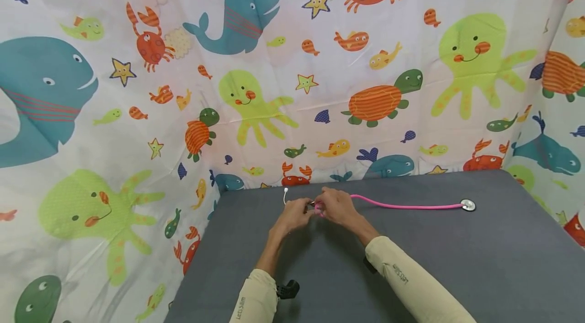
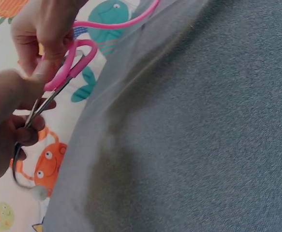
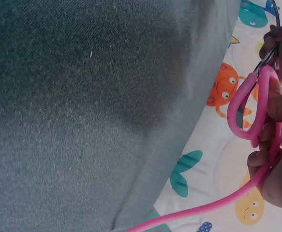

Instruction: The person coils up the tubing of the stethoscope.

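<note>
A stethoscope with pink tubing (image 1: 407, 206) stretches across the dark grey table, its round silver chestpiece (image 1: 468, 204) lying flat at the right. My left hand (image 1: 292, 215) grips the metal ear tubes (image 2: 44, 104), which lie close together. One pale eartip (image 2: 39, 193) sticks out past its fingers. Close beside it, my right hand (image 1: 337, 207) holds the pink tubing where it folds into a loop (image 3: 233, 104) near the metal tubes. In the right wrist view its fingers curl round the tube, which trails away below. The other eartip is hidden.
The grey table (image 1: 457, 262) reaches back to a white curtain (image 1: 292, 120) printed with sea animals, which also hangs at the left and right. A black wrist strap (image 1: 288, 289) shows at the left sleeve (image 1: 256, 297).
</note>
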A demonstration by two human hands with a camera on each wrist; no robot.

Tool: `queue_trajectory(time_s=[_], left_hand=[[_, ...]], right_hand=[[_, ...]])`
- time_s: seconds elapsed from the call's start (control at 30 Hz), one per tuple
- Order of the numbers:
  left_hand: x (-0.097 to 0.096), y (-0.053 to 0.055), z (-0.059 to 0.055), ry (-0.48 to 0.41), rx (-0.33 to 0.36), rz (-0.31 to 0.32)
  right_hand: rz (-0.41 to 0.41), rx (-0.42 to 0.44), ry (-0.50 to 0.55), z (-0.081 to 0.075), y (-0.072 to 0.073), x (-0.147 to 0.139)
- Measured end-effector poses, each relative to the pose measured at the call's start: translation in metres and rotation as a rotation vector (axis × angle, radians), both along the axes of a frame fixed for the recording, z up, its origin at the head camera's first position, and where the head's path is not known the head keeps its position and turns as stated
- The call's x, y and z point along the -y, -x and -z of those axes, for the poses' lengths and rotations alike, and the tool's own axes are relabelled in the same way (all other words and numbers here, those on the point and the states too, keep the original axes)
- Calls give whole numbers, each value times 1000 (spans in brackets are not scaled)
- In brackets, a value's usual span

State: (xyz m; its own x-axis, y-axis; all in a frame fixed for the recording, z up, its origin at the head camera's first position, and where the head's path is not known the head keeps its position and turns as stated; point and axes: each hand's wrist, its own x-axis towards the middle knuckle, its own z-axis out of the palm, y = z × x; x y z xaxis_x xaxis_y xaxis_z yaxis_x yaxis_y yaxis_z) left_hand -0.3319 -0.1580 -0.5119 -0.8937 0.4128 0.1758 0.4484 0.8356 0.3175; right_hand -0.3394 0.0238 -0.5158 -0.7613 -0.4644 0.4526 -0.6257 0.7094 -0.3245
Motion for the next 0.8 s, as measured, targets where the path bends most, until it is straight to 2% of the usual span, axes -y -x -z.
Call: queue_trajectory(time_s=[0.13, 0.27, 0.33, 0.43, 0.53, 0.67, 0.8], left_hand=[[-5, 0, 0, 32, -84, -34], [-10, 0, -5, 104, -88, -34], [-12, -1, -8, 145, -87, -27], [-14, -1, -10, 189, -109, -41], [-13, 0, -10, 169, -113, -52], [-10, 1, -8, 100, -95, -28], [-8, 1, -9, -23, -45, 4]], right_hand=[[42, 2, 48, 1, -2, 2], [70, 35, 120, 5, -4, 3], [50, 74, 136, 6, -3, 1], [-49, 162, 144, 3, 0, -6], [-105, 197, 216, -2, 3, -16], [-54, 216, 311, -7, 7, -32], [-53, 233, 330, -10, 11, -44]])
